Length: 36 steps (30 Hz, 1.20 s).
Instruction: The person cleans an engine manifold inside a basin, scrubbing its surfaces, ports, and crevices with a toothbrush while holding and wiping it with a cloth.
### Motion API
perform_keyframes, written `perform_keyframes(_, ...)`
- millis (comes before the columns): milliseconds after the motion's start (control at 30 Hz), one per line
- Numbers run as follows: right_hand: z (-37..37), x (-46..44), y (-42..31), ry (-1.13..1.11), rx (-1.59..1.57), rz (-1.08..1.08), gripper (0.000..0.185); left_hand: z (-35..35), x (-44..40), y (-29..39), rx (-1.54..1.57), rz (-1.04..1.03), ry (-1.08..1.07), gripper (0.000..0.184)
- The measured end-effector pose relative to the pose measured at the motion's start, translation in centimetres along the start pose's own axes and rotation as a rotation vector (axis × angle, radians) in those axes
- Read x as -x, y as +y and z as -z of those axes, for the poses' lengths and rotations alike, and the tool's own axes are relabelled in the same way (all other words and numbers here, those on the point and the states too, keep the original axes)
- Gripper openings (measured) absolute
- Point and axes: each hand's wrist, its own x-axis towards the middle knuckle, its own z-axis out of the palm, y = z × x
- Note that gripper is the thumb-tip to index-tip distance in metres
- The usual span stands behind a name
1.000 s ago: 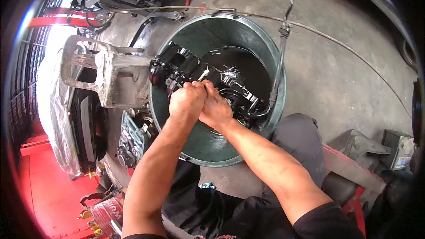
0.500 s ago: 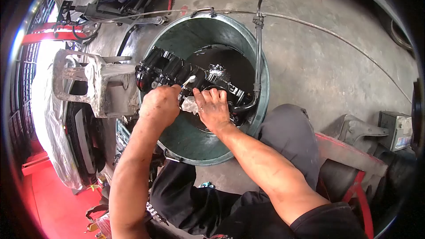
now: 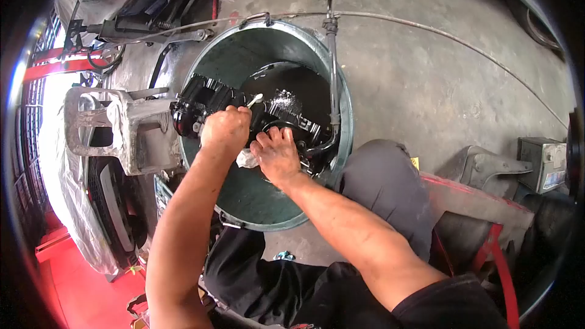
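Note:
A dark, wet engine part (image 3: 210, 94) with a row of ribs and slots lies slanted across the green drum (image 3: 259, 212). My left hand (image 3: 225, 129) is closed around a thin white-tipped stick (image 3: 256, 99), perhaps a toothbrush, whose tip points up and right over the part. Stained and curled, my right hand (image 3: 278, 153) rests at the part's near side. A crumpled white rag (image 3: 247, 158) shows below its thumb side and seems gripped in it. Its fingertips press near the part, and their underside is hidden.
Dark liquid (image 3: 304, 82) lies in the drum. A bent metal pipe (image 3: 333, 67) leans over its right side. A grimy plastic stool (image 3: 134, 152) stands close on the left. A cable (image 3: 420, 24) crosses the floor behind. My knee (image 3: 387, 176) flanks the drum, with a battery (image 3: 542, 164) farther right.
The whole view has shifted, so the drum appears farther left. Relative to the part, my left hand has moved slightly up and right with the stick. My right hand and rag stay beside the part.

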Motion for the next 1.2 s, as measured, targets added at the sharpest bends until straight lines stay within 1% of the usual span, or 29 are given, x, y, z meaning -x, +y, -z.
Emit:
perform_keyframes(33,0.0,-0.1,0.4,0.004,0.01,-0.01,0.019,-0.2,-0.2,-0.3,0.042,-0.01,0.004,0.02)
perform_keyframes(67,-0.4,0.0,0.6,0.139,-0.05,-0.011,0.017,-0.3,0.2,-0.8,0.085,-0.031,-0.008,0.02)
perform_keyframes(100,-0.6,0.1,0.7,0.161,-0.035,-0.026,0.017,0.1,0.8,-0.7,0.128,-0.056,-0.025,0.02)
perform_keyframes(133,-0.9,0.0,0.9,0.188,-0.021,-0.033,0.018,2.5,1.6,0.0,0.132,-0.018,-0.084,0.021)
perform_keyframes(167,-1.0,-0.2,0.9,0.218,-0.008,-0.032,0.018,3.3,2.0,-0.2,0.184,-0.036,-0.071,0.022)
perform_keyframes(233,-0.8,-0.3,0.8,0.183,-0.003,-0.033,0.021,4.8,1.9,0.4,0.261,-0.113,-0.071,0.022)
perform_keyframes(267,-0.6,-0.3,0.9,0.157,0.01,-0.026,0.022,5.0,1.5,1.0,0.248,-0.139,-0.04,0.021)
perform_keyframes(367,-0.5,-0.3,1.2,0.143,-0.07,-0.048,0.021,2.9,-1.0,2.6,0.248,-0.232,0.01,0.02)
perform_keyframes(433,-1.7,-0.2,1.1,0.308,-0.14,-0.075,0.019,0.2,-2.8,3.3,0.256,-0.285,-0.007,0.019)
perform_keyframes(467,-1.7,-0.1,1.4,0.238,-0.104,-0.044,0.019,-1.2,-3.8,2.6,0.234,-0.325,0.02,0.019)
perform_keyframes(500,-1.3,0.0,1.6,0.171,-0.069,-0.012,0.019,-2.3,-4.3,1.2,0.225,-0.354,0.171,0.019)
perform_keyframes(567,-0.6,-0.4,1.6,0.228,-0.114,-0.026,0.018,0.5,-4.5,-0.8,0.164,-0.394,0.11,0.019)
perform_keyframes(600,-0.3,-0.4,1.5,0.203,-0.09,-0.025,0.015,3.5,-5.0,-0.3,0.025,-0.27,-0.045,0.019)
perform_keyframes(633,-0.3,-0.4,1.5,0.224,-0.092,-0.027,0.015,5.6,-5.2,0.2,-0.114,-0.137,-0.201,0.019)
perform_keyframes(667,-0.3,-0.4,1.6,0.245,-0.096,-0.021,0.016,5.1,-4.9,-0.3,-0.057,-0.168,-0.106,0.019)
perform_keyframes(700,-0.4,-0.5,1.6,0.269,-0.103,-0.012,0.016,4.2,-4.7,0.1,-0.064,-0.182,-0.092,0.017)
perform_keyframes(767,-0.4,-0.6,1.5,0.228,-0.12,-0.033,0.016,2.4,-3.8,1.6,-0.102,-0.19,-0.145,0.016)
perform_keyframes(800,-0.3,-0.5,1.6,0.2,-0.088,-0.031,0.013,2.5,-3.0,1.5,-0.048,-0.162,-0.131,0.017)
perform_keyframes(833,-0.3,-0.5,1.5,0.173,-0.051,-0.032,0.014,2.4,-2.3,1.4,0.008,-0.138,-0.114,0.017)
perform_keyframes(867,-0.4,-0.6,1.4,0.173,-0.053,-0.017,0.014,2.0,-1.8,0.8,0.025,-0.146,-0.083,0.017)
perform_keyframes(967,-0.9,0.1,1.3,0.145,-0.038,0.004,0.014,5.0,-0.4,1.8,0.074,-0.191,0.041,0.017)
perform_keyframes(1000,-1.3,0.6,1.4,0.13,-0.026,0.033,0.014,4.1,-0.8,1.9,0.112,-0.235,0.035,0.018)
perform_keyframes(1033,-1.5,0.5,1.3,0.123,-0.014,0.072,0.015,2.6,-1.7,2.2,-0.025,-0.281,-0.081,0.017)
perform_keyframes(1067,-1.4,0.2,1.0,0.15,-0.013,0.063,0.015,0.8,-2.4,1.7,-0.009,-0.268,-0.04,0.016)
perform_keyframes(1100,-1.1,-0.1,0.7,0.176,-0.013,0.055,0.015,1.1,-2.5,1.5,0.009,-0.255,0.003,0.016)
perform_keyframes(1167,-0.7,-0.2,1.2,0.099,-0.001,0.061,0.015,1.4,-3.0,0.3,-0.065,-0.206,0.01,0.017)
perform_keyframes(1200,-0.7,-0.1,1.4,0.168,-0.023,0.071,0.013,2.2,-2.6,0.2,-0.091,-0.184,-0.003,0.017)
